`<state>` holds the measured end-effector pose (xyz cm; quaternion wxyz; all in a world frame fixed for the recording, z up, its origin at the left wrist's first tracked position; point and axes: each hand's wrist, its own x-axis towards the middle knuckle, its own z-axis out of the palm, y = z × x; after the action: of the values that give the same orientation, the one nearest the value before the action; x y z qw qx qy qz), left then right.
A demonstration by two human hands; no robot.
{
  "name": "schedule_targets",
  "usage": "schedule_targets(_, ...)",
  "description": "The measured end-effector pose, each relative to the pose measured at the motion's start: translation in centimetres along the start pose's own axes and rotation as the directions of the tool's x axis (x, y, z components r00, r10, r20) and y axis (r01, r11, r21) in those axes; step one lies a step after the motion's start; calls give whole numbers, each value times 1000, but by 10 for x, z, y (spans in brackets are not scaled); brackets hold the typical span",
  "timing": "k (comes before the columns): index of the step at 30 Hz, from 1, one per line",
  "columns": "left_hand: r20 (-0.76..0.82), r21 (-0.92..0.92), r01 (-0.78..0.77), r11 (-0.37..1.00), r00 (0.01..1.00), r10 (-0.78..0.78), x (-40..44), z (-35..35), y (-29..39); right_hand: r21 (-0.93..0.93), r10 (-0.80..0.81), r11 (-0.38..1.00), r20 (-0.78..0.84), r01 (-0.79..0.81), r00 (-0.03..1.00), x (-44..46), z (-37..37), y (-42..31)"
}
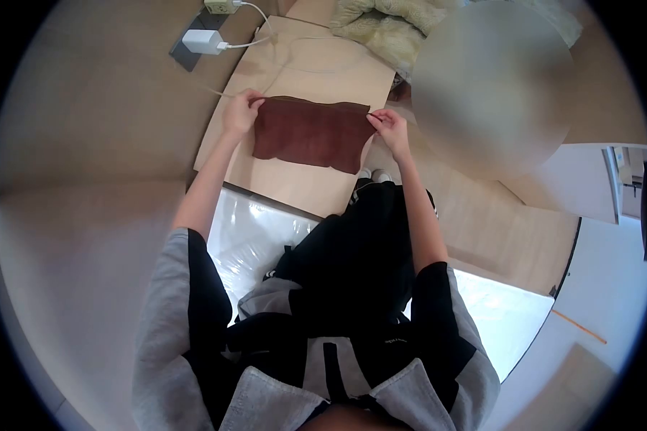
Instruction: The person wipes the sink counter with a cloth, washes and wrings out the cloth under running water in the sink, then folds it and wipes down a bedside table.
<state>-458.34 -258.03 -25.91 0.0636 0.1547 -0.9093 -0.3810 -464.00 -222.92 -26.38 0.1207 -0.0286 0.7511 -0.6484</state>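
Note:
A dark reddish-brown cloth (310, 133) is spread between my hands above a light wooden tabletop (287, 187). My left hand (242, 111) pinches its far left corner. At the far right corner, my right hand (389, 130) grips the edge between thumb and fingers. The cloth's far edge is stretched nearly straight, while its near edge is uneven and lies over or just above the wood; which of the two is unclear.
A white charger (203, 42) is plugged in at the upper left, its cable running across the table. Yellowish wrapped bundles (381, 30) lie beyond the table. A plastic-covered white surface (255, 223) is beside my legs. A blurred round patch hides the upper right.

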Motion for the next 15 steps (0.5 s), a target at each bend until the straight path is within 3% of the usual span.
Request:
schedule_targets(2,-82,63,9,998,997,-4,-4,3,13,-28,31,999,12,-31,999,15,-1,12)
schedule_targets(5,-166,117,-113,987,977,132,1,17,-2,-30,-58,998,-20,57,998,29,2,28)
schedule_targets(8,-210,219,-146,965,959,192,0,20,3,-241,-127,964,-64,108,990,34,5,32)
schedule_targets(9,-225,258,-172,951,946,232,2,22,-1,-423,-253,884,-67,202,965,34,6,31)
schedule_targets(11,-253,332,-221,917,916,313,8,28,-11,-731,-482,597,3,331,876,32,8,28)
schedule_targets(14,-188,233,-280,931,927,326,4,26,-22,-773,-643,511,-54,376,764,20,13,15)
schedule_targets(15,-194,231,-261,937,931,308,-3,22,-16,-760,-629,540,-77,363,773,15,16,14)
